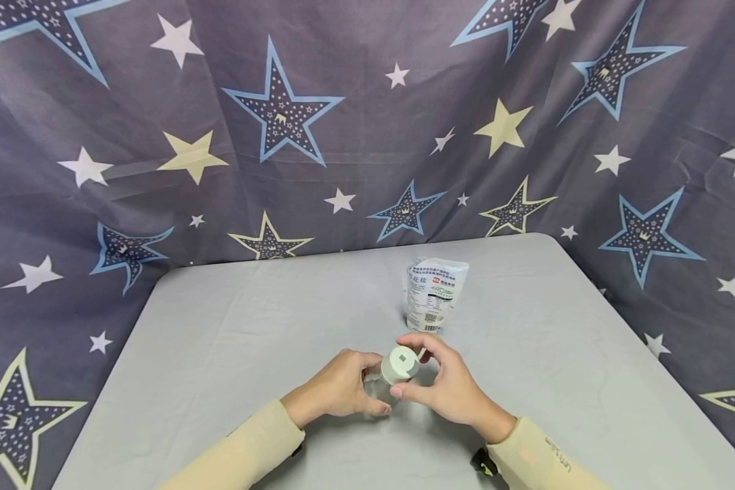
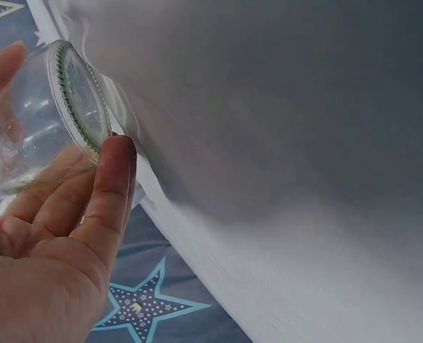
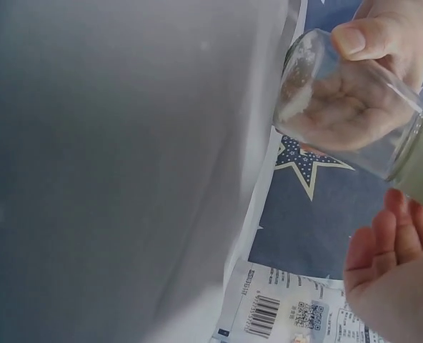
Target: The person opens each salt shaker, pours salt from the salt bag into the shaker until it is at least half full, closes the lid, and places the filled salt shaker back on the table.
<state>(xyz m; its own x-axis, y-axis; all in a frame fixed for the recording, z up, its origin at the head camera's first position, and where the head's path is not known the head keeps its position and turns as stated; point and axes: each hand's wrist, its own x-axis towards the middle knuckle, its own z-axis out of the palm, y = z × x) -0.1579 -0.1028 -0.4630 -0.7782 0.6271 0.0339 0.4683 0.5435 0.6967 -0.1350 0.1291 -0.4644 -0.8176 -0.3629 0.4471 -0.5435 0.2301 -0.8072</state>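
A clear glass jar (image 3: 340,107) with a pale green lid (image 1: 399,365) is between the two hands over the near middle of the table. Fingers and thumb of the left hand (image 1: 343,384) wrap round the jar's glass body. At the lid, the right hand (image 1: 450,384) has its thumb on the near side and its forefinger on the far side, gripping it. A little white grainy matter clings inside near the jar's base in the right wrist view. The jar's ridged base shows in the left wrist view, beside the left fingertips.
Just beyond the right hand, a white printed pouch (image 1: 435,292) with a barcode stands on the grey cloth-covered table (image 1: 239,327). A dark curtain with stars (image 1: 355,129) hangs behind and beside the table.
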